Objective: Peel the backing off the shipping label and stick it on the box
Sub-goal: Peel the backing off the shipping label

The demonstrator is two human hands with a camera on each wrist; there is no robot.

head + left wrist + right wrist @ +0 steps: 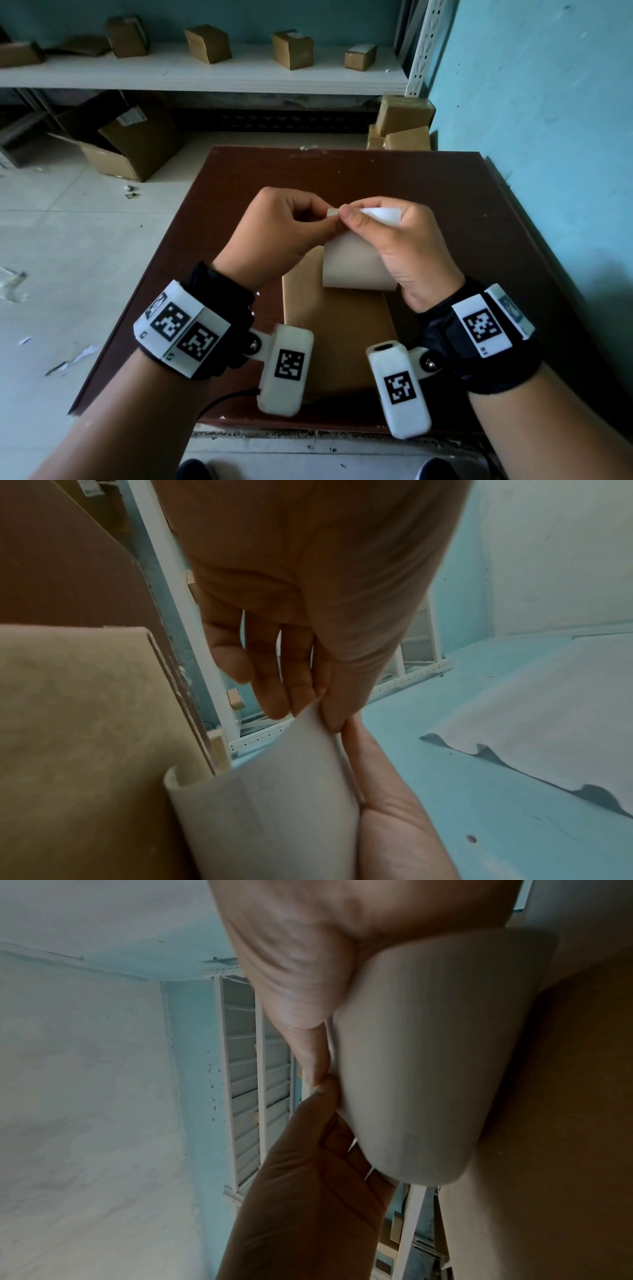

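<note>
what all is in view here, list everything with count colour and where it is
shipping label: one, white, curled, held above the box by both hands
box: one, tan cardboard, flat on the table under the hands
table: one, dark brown, centre
shelf: one, white, along the back wall
small boxes: several, brown, spaced along the shelf
open carton: one, brown, on the floor at left
stacked boxes: a few, brown, behind the table by the teal wall
left hand: pinches the label's top corner
right hand: pinches the same corner
</note>
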